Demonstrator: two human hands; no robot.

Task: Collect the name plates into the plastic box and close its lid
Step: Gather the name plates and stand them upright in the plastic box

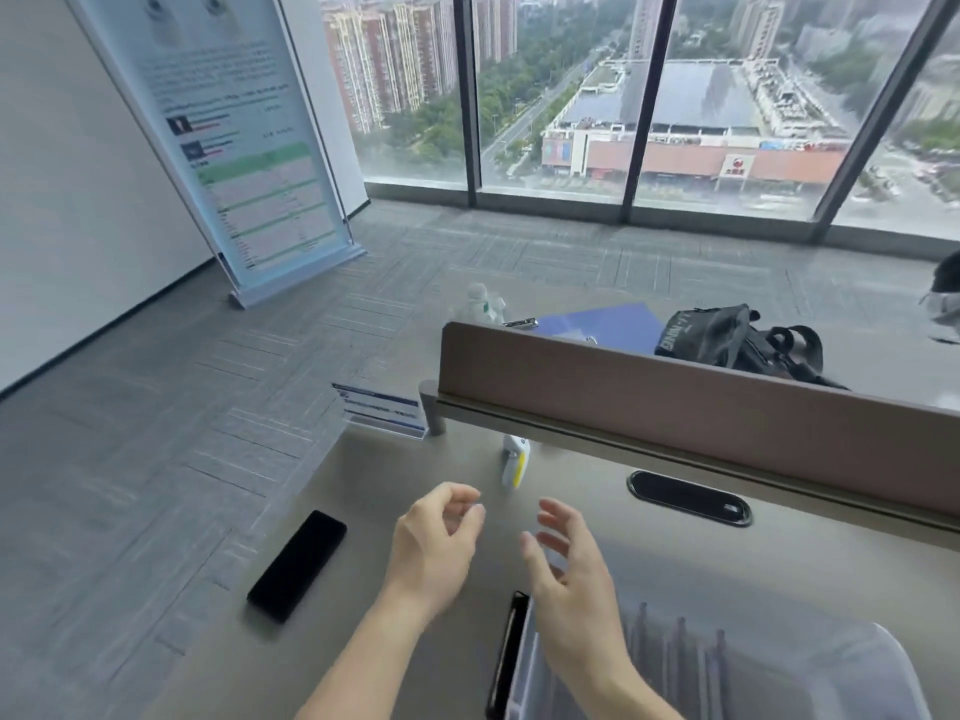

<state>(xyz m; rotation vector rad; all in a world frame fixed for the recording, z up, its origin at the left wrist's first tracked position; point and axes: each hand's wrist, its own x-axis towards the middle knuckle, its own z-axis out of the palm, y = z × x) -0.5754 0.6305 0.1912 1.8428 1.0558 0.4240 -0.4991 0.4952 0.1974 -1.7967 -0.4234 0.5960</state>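
Both hands, left hand (434, 543) and right hand (569, 574), hover empty, fingers curled.

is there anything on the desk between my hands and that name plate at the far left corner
Nothing visible. Bare grey desk runs from the left hand and right hand to the clear acrylic name plate. The white and yellow bottle stands right of that path; the black phone lies left.

A black phone (297, 565) lies flat near the left edge of the surface (395, 470). A small white-and-yellow object (515, 460), possibly a bottle, stands by the brown divider (675, 407). Behind it sit a black bag (737, 341) and a blue folder (605, 324).
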